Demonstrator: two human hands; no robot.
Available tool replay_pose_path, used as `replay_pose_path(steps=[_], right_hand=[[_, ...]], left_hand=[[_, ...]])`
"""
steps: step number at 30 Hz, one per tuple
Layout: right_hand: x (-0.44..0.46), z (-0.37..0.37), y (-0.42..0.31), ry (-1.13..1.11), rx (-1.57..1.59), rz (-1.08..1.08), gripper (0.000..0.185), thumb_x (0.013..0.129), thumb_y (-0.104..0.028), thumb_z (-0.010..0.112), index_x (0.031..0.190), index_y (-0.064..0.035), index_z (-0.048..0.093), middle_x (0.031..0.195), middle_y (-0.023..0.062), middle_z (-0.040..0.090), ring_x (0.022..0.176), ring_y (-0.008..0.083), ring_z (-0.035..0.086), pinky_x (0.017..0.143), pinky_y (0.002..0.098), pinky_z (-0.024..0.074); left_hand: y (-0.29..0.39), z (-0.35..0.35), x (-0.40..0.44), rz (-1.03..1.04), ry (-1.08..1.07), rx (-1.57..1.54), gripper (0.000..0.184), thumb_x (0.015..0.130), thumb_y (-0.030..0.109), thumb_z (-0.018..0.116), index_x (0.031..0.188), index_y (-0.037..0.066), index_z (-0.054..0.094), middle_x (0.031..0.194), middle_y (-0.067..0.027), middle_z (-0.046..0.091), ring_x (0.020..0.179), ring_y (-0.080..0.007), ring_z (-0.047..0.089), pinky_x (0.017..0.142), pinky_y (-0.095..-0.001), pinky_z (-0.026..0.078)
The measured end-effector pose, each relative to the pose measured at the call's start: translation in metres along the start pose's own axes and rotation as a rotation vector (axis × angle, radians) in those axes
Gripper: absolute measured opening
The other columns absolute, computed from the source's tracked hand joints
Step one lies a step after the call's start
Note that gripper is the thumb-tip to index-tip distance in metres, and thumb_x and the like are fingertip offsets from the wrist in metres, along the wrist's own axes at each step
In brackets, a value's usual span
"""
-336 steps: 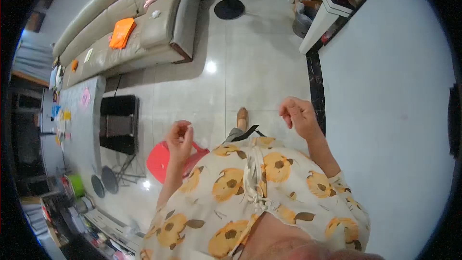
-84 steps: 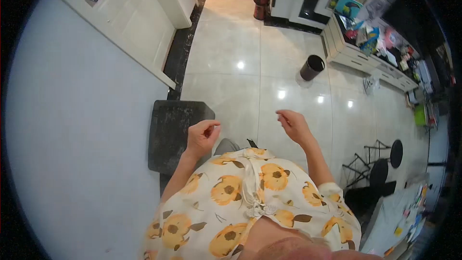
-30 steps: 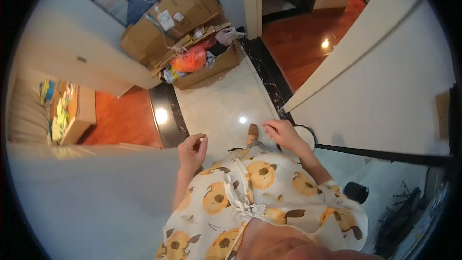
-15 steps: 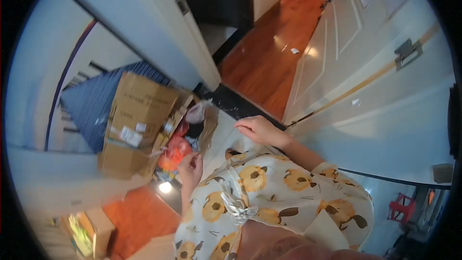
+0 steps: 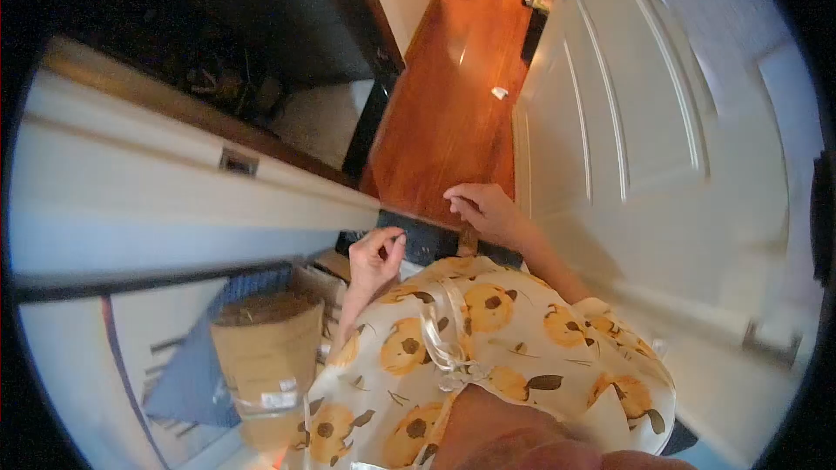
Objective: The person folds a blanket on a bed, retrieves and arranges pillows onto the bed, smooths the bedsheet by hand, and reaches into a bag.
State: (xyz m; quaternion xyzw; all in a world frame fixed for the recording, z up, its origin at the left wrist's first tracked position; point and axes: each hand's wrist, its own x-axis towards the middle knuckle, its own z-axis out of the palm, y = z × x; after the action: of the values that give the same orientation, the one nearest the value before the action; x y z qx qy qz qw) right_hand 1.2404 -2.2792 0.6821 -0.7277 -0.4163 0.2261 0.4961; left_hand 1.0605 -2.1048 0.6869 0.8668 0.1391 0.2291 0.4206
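My left hand point(image 5: 374, 259) is raised at the left of my body, beside the white door frame point(image 5: 287, 200). Its thumb and fingers are curled in a pinch; a small dark spot shows at the fingertips, too small to name. My right hand point(image 5: 489, 211) is held out in front of my body, over the dark threshold point(image 5: 418, 238). Its fingers are loosely bent, the thumb lies a little below them, and nothing shows in it. Neither hand touches the frame or the white panelled door point(image 5: 601, 113) on the right.
Reddish wooden floor point(image 5: 444, 113) runs ahead through the doorway, with a small white scrap point(image 5: 499, 93) on it. A dark opening point(image 5: 252, 61) lies at the upper left. Behind the frame stands a cardboard box point(image 5: 266, 348). Papers point(image 5: 788, 113) hang on the door.
My view has turned and moved forward to the doorway. The box has shifted down in view, and the red bag beside it has mostly left view. My left hand has risen.
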Motion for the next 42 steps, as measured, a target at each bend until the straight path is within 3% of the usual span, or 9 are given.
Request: replay_pose_path(steps=[7,13,15,21,24,28,30,35,42], right_hand=[[0.129,-0.072,0.035,0.102,0.042,-0.002,0.018,0.089,-0.017,0.054,0.098,-0.0041,0.063,0.087,0.0180,0.066,0.081,0.0350,0.064,0.071,0.0408,0.0510],[0.259,-0.108,0.100,-0.080,-0.167,-0.041,0.020,0.089,-0.018,0.055,0.101,-0.0057,0.064,0.092,0.0172,0.066,0.084,0.0352,0.064,0.074,0.0409,0.0512],[0.304,-0.140,0.106,0.086,-0.088,0.063,0.017,0.088,-0.008,0.057,0.101,0.0008,0.062,0.087,0.0161,0.066,0.074,0.0205,0.064,0.067,0.0315,0.0506],[0.423,-0.228,0.132,0.277,-0.152,0.128,0.018,0.091,-0.007,0.053,0.105,0.0012,0.062,0.081,0.0098,0.066,0.065,0.0121,0.061,0.060,0.0260,0.0500],[0.476,-0.257,0.171,0.336,-0.021,0.275,0.020,0.086,-0.011,0.059,0.103,-0.0017,0.063,0.084,0.0138,0.067,0.073,0.0234,0.065,0.066,0.0325,0.0506],[0.559,-0.314,0.232,0.397,0.076,0.293,0.019,0.088,-0.012,0.058,0.103,-0.0025,0.064,0.080,0.0126,0.066,0.067,0.0197,0.063,0.062,0.0310,0.0499],[0.614,-0.363,0.267,0.367,0.055,0.197,0.019,0.090,-0.007,0.054,0.105,0.0019,0.062,0.077,0.0062,0.066,0.067,0.0102,0.060,0.061,0.0252,0.0497],[0.744,-0.469,0.283,0.328,0.209,0.230,0.018,0.089,-0.007,0.055,0.104,0.0006,0.063,0.078,0.0067,0.066,0.069,0.0099,0.061,0.062,0.0248,0.0494],[0.901,-0.573,0.340,0.196,0.028,0.044,0.019,0.089,-0.010,0.056,0.103,0.0005,0.062,0.082,0.0150,0.066,0.073,0.0213,0.065,0.068,0.0321,0.0504]], left_hand=[[-0.043,0.017,0.169,-0.007,0.022,-0.066,0.009,0.078,0.004,0.068,0.086,0.003,0.066,0.060,-0.0051,0.054,0.051,-0.0132,0.050,0.048,-0.0262,0.041],[-0.132,0.048,0.328,0.008,-0.096,-0.036,0.007,0.079,0.006,0.067,0.085,0.002,0.066,0.062,-0.0059,0.055,0.052,-0.0123,0.050,0.051,-0.0250,0.042],[-0.136,0.054,0.402,0.072,-0.184,-0.016,0.008,0.080,0.007,0.067,0.087,0.003,0.066,0.067,-0.0075,0.060,0.055,-0.0139,0.055,0.051,-0.0267,0.045],[-0.139,0.101,0.589,0.341,-0.284,-0.114,0.013,0.078,0.008,0.068,0.089,0.002,0.065,0.074,-0.0106,0.065,0.057,-0.0160,0.060,0.053,-0.0276,0.048],[-0.154,0.127,0.665,0.265,-0.417,-0.111,0.014,0.077,0.009,0.068,0.089,0.002,0.067,0.076,-0.0113,0.066,0.057,-0.0162,0.060,0.052,-0.0272,0.048],[-0.176,0.171,0.767,0.268,-0.405,-0.123,0.013,0.077,0.010,0.068,0.088,0.002,0.067,0.073,-0.0107,0.065,0.054,-0.0155,0.058,0.052,-0.0273,0.048],[-0.189,0.199,0.827,0.306,-0.333,-0.006,0.013,0.077,0.009,0.068,0.088,0.002,0.065,0.073,-0.0118,0.064,0.053,-0.0179,0.058,0.050,-0.0291,0.048],[-0.172,0.229,0.957,0.145,-0.312,0.012,0.010,0.079,0.008,0.067,0.088,0.003,0.066,0.067,-0.0103,0.063,0.051,-0.0157,0.057,0.049,-0.0276,0.046],[-0.198,0.289,1.126,0.085,-0.239,-0.072,0.011,0.080,0.007,0.066,0.090,0.003,0.065,0.068,-0.0088,0.063,0.052,-0.0134,0.056,0.049,-0.0260,0.045]])
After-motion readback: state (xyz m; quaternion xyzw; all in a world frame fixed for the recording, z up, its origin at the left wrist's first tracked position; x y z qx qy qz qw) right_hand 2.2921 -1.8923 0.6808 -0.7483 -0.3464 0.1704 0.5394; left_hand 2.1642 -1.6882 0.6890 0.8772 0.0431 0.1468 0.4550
